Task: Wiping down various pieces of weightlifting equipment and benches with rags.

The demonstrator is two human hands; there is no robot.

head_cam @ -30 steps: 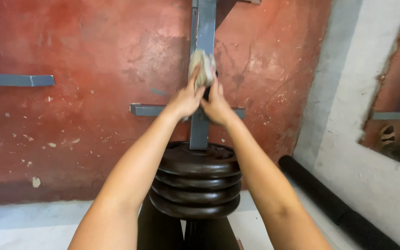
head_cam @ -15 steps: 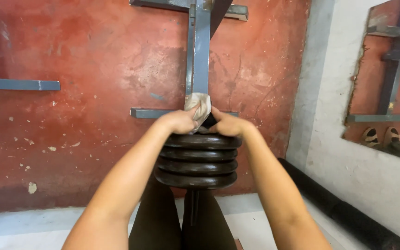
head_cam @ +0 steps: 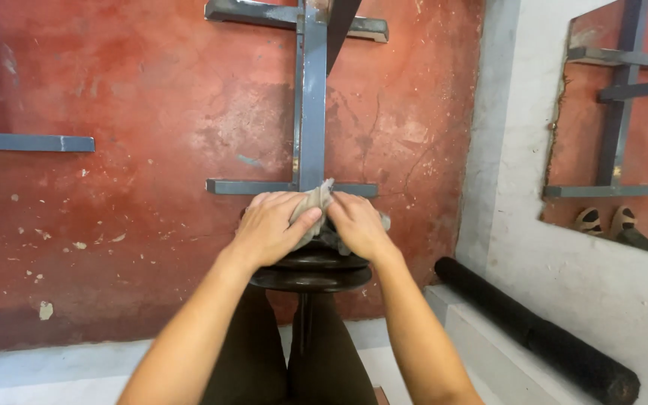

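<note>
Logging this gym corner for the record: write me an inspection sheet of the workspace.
Surface: red wall, scuffed and cracked, with pale flecks; pale floor below.
Job's things: grey cloth bunched against the blue-grey post; dark plates stacked below it.
Clutter: black roller lying along the white wall.
Hands: left hand and right hand both press on the cloth above the plates.
Cables: nothing seen.
Surroundings: blue-grey crossbars on the red wall; mirror at right reflects bars and a pair of shoes.
</note>
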